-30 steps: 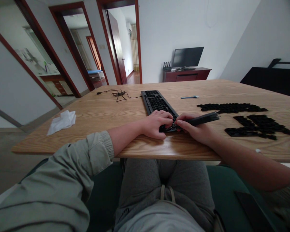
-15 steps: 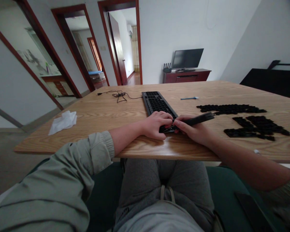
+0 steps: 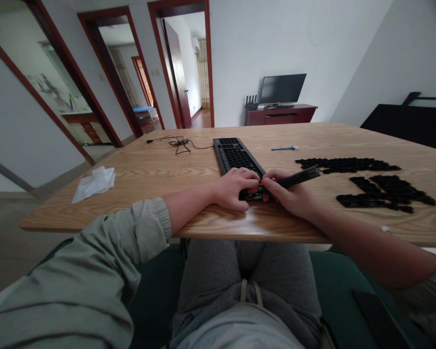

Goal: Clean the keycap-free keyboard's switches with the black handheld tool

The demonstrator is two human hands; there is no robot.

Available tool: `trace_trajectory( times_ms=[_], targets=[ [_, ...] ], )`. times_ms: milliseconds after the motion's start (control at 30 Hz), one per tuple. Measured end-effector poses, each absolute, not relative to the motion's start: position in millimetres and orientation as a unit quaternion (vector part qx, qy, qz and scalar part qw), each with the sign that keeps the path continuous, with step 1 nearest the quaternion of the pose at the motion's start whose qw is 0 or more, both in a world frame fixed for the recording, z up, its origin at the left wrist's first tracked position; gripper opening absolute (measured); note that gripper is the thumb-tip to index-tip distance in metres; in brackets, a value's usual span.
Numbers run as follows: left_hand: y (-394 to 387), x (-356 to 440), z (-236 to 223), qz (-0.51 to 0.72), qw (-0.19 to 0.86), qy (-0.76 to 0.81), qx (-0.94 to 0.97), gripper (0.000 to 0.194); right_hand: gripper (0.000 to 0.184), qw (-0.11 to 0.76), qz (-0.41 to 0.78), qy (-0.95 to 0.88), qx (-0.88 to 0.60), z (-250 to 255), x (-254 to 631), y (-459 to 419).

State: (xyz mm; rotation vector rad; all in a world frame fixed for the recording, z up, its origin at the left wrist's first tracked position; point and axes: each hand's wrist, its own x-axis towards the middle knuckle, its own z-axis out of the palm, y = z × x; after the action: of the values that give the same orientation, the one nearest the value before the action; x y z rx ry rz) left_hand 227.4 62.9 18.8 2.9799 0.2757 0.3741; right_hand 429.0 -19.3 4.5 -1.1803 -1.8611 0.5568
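Note:
A black keyboard [image 3: 234, 154] lies lengthwise on the wooden table [image 3: 156, 169], its near end under my hands. My left hand [image 3: 235, 188] rests curled on the near end of the keyboard, fingers pressed onto it. My right hand [image 3: 289, 196] is closed around a long dark flat tool [image 3: 298, 178], whose tip sits at the keyboard's near edge between both hands. Rows of loose black keycaps [image 3: 378, 186] lie on the table to the right.
A crumpled white cloth [image 3: 95, 183] lies near the left edge. The keyboard's coiled cable [image 3: 179, 142] sits at the far side, with a small blue brush [image 3: 284, 148] beyond the keycaps. The table's front edge is just below my wrists.
The dark tool in my right hand has shifted slightly left, its tip closer in under my left fingers. The left hand has hardly moved.

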Motion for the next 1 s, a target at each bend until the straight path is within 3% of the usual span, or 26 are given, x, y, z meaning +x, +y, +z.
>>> trace_trajectory(
  times_ms=[167,367,600,833,1000],
  targets=[
    [64.6,226.9,17.4,0.135,0.071,0.083,0.985,0.046,0.037,0.413,0.216,-0.753,-0.464,5.1,427.7,-16.2],
    [63.0,226.3,19.5,0.134,0.072,0.082,0.985,0.029,0.025,0.374,0.154,-0.768,-0.496,11.5,430.4,-27.6],
    [61.4,226.7,20.3,0.131,0.063,0.096,0.985,0.025,0.018,0.37,0.103,-0.775,-0.501,10.2,436.0,-28.7],
    [62.3,226.1,22.1,0.128,0.063,0.09,0.986,0.025,0.014,0.423,0.152,-0.748,-0.488,10.7,434.2,-25.0],
    [63.6,224.5,21.6,0.136,0.069,0.082,0.985,0.026,0.03,0.435,0.22,-0.725,-0.486,10.7,431.6,-26.9]
  ],
)
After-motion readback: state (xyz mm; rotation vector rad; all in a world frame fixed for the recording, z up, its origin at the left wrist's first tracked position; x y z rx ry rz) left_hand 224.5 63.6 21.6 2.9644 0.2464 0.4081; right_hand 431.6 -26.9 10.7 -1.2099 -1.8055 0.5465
